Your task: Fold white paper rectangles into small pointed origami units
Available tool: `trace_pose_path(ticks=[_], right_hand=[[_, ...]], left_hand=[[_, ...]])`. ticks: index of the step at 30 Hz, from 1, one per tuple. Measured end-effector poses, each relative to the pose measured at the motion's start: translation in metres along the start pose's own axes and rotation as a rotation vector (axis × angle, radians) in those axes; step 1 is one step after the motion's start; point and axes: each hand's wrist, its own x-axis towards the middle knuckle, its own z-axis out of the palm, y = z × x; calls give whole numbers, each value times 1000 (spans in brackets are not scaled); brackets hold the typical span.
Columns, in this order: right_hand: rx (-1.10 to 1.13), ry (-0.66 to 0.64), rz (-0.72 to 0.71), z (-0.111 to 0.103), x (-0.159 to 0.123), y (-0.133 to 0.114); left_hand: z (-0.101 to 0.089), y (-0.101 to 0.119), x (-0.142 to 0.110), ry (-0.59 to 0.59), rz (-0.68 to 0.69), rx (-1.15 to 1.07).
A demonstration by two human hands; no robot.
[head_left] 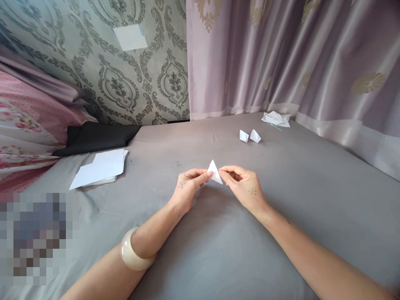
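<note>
A grey sheet [203, 258], damask wallpaper [118, 83] at eleven o'clock, curtain [250, 62] at one; paper stack [101, 166] at nine, folded papers [255, 136] at two. Centrally, left hand [189, 183] and right hand [245, 183] pinch a paper triangle [213, 168].

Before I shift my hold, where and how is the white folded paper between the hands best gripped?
I'd pinch the white folded paper by its left edge, coming from the left, thumb on the near face, as the left hand does. It tapers to a point on top, so this likely leaves the peak and lower-right corner uncovered.
</note>
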Motion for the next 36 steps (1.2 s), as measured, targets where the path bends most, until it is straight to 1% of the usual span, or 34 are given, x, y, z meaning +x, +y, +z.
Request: trace_pose_path(ticks=[3, 6, 13, 15, 17, 22, 26, 31, 33, 36], right_hand=[[-24, -15, -20, 1, -1, 0], [-41, -29, -6, 1, -2, 2], [-78, -33, -29, 3, -3, 3], [-72, -44, -3, 3, -2, 1], [-40, -62, 42, 1, -1, -1], [83, -146, 175, -5, 2, -2], [110, -163, 179, -9, 3, -2], [-25, -146, 111, -7, 0, -2], [-71, -129, 100, -5, -1, -1], [-72, -113, 110, -1, -2, 3]], left_hand=[[1, 1, -1, 13, -2, -4], [4, 3, -3, 24, 9, 17], [10, 7, -7, 73, 84, 80], [10, 8, -7, 74, 92, 82], [7, 7, -6, 39, 79, 73], [0, 4, -1, -93, 48, 29], [-2, 3, 0, -128, 27, 25], [0, 4, -1, -113, 30, 47], [3, 5, -3, -74, 40, 81], [6, 5, -6, -1, 92, 174]])
